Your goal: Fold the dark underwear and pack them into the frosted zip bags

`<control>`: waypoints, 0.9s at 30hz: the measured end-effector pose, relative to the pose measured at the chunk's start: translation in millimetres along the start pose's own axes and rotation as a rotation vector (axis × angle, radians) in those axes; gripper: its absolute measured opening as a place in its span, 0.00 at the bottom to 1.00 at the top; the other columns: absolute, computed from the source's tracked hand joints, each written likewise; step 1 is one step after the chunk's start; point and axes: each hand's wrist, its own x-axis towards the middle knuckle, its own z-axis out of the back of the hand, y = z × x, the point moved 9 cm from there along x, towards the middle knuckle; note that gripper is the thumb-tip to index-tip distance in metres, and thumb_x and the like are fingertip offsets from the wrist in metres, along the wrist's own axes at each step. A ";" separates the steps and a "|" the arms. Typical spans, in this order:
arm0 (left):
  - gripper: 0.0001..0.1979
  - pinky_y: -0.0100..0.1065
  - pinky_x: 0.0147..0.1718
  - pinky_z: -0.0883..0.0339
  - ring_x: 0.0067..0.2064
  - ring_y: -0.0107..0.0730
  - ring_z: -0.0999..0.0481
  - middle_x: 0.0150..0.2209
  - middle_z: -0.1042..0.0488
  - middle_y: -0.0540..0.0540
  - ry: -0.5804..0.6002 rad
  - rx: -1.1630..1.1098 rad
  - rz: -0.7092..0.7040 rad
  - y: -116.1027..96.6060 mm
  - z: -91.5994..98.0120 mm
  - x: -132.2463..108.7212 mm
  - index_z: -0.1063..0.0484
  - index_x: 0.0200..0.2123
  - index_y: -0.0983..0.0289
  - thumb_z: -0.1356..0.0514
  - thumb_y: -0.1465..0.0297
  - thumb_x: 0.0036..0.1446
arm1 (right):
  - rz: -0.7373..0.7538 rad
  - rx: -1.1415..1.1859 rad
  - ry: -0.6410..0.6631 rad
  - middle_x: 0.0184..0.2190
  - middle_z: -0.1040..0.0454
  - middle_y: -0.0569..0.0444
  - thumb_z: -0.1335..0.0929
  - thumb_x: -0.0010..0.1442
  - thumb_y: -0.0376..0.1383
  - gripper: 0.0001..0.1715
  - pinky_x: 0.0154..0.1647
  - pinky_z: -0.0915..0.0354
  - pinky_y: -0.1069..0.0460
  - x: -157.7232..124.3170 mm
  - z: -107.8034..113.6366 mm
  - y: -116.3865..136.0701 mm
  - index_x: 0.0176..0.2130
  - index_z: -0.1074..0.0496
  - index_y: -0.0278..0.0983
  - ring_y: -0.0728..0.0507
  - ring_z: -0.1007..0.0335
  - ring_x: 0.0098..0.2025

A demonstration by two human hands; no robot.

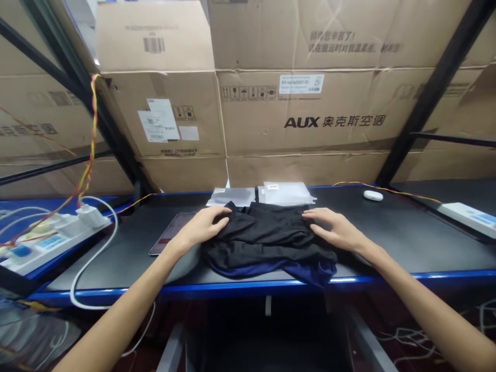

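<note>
A bunched black garment [267, 230] lies on the dark table top, wrinkled. Navy blue fabric [256, 269] shows along its near side and hangs slightly over the front edge at the right. At the garment's far left corner, my left hand [202, 226] has its fingers and thumb closed on the cloth. My right hand [336, 229] grips the opposite far corner the same way, with fingertips partly sunk into the folds. Behind the garment are flat translucent plastic bags [289, 193] with small labels. A tablet [170, 235] lies partly under my left wrist.
Power strips stand at the left [50, 240] and at the right [470, 217]. A white cable [95, 248] loops over the table's blue front edge [364, 279]. A small white case [373, 196] sits at the back right. Cardboard [263, 170] and black posts rise behind.
</note>
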 end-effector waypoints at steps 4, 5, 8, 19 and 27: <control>0.20 0.43 0.57 0.35 0.54 0.44 0.25 0.52 0.24 0.59 0.002 -0.036 -0.001 4.0 -7.0 2.0 0.25 0.51 0.63 0.45 0.63 0.59 | -0.026 -0.005 0.043 0.43 0.22 0.50 0.36 0.66 0.46 0.18 0.52 0.32 0.43 -0.4 -2.2 23.5 0.45 0.22 0.42 0.39 0.27 0.48; 0.19 0.43 0.56 0.34 0.53 0.44 0.25 0.52 0.23 0.59 -0.012 -0.045 0.001 4.7 -6.9 2.6 0.25 0.50 0.63 0.45 0.63 0.58 | -0.039 -0.019 0.094 0.44 0.23 0.49 0.36 0.65 0.47 0.18 0.51 0.32 0.44 -0.8 -6.8 27.3 0.45 0.22 0.42 0.39 0.27 0.47; 0.16 0.42 0.50 0.31 0.47 0.42 0.23 0.46 0.22 0.57 -0.046 -0.083 0.000 3.7 -4.0 4.8 0.23 0.45 0.62 0.42 0.64 0.56 | -0.070 -0.056 0.221 0.44 0.25 0.49 0.33 0.62 0.48 0.18 0.49 0.33 0.45 -2.2 -19.0 32.1 0.45 0.23 0.41 0.39 0.29 0.46; 0.10 0.33 0.37 0.31 0.34 0.33 0.26 0.32 0.24 0.53 -0.108 -0.402 -0.010 -24.3 28.8 -3.8 0.24 0.34 0.64 0.39 0.63 0.55 | -0.075 -0.025 0.030 0.40 0.23 0.52 0.34 0.56 0.38 0.11 0.48 0.32 0.43 -3.7 9.9 20.9 0.41 0.28 0.43 0.39 0.28 0.43; 0.08 0.33 0.45 0.31 0.41 0.33 0.24 0.38 0.22 0.53 0.245 -0.419 -0.216 -58.8 10.4 -34.8 0.24 0.32 0.63 0.42 0.77 0.50 | 0.082 0.066 0.145 0.35 0.26 0.51 0.37 0.61 0.32 0.09 0.44 0.33 0.46 -26.0 21.8 55.1 0.30 0.30 0.42 0.40 0.30 0.41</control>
